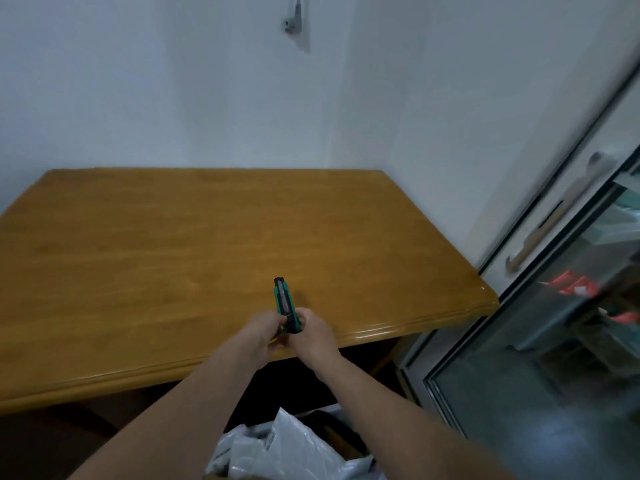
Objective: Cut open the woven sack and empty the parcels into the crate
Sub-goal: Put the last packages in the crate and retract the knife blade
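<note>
A green and black utility knife (284, 299) points away from me above the front edge of the wooden table (173, 244). My left hand (264, 330) and my right hand (313, 329) both grip its near end, fingers curled around the handle. Below my forearms, at the bottom of the view, several white plastic parcels (294, 448) lie piled together. What they lie in is cut off by the frame. No woven sack shows in view.
The table fills the left and middle, its back edge against a white wall (207, 98). A glass sliding door (554, 341) with a wooden handle (540, 233) runs along the right. Dark floor lies under the table.
</note>
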